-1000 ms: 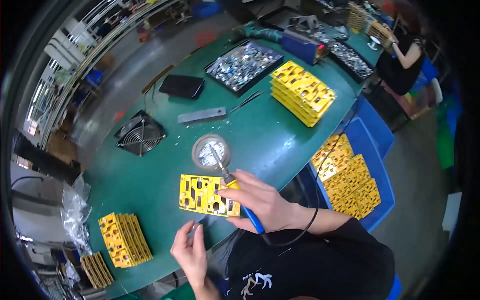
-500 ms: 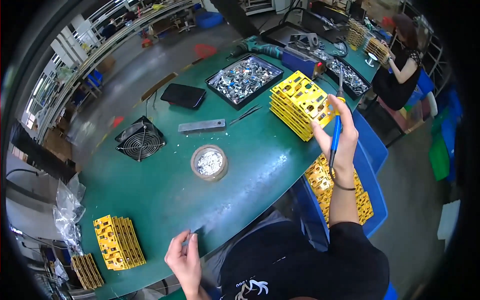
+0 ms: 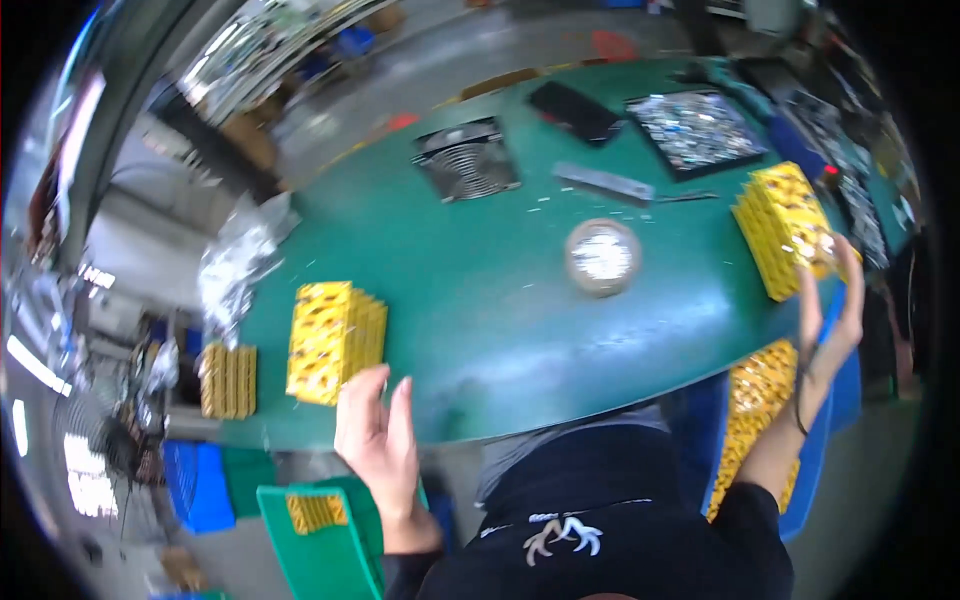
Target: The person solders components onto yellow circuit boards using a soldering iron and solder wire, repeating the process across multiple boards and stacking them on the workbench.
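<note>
My right hand [image 3: 832, 310], at the far right, is closed on a soldering iron [image 3: 830, 318] with a blue handle and trailing cord; the hand blurs its tip. Just behind those fingers stands a stack of yellow circuit boards [image 3: 765, 240] on the green table. At the left, my left hand [image 3: 378, 435] is at the near table edge, thumb and fingers apart, and I make out nothing between them. Its fingertips are beside the lower corner of another stack of yellow circuit boards [image 3: 335, 340]; blur hides whether they touch.
Mid-table sit a round tub of silvery bits [image 3: 602, 257], a grey bar [image 3: 605, 183], tweezers [image 3: 685, 197], a fan [image 3: 467, 160], a black phone-like slab [image 3: 575, 112] and a tray of small parts [image 3: 700, 130]. Below are a blue bin [image 3: 825, 440] of yellow boards and a green crate [image 3: 300, 560].
The view has swung left, so the table things appear farther right. My left hand has come close to the left board stack, its pinch loosened. My right hand keeps the soldering iron.
</note>
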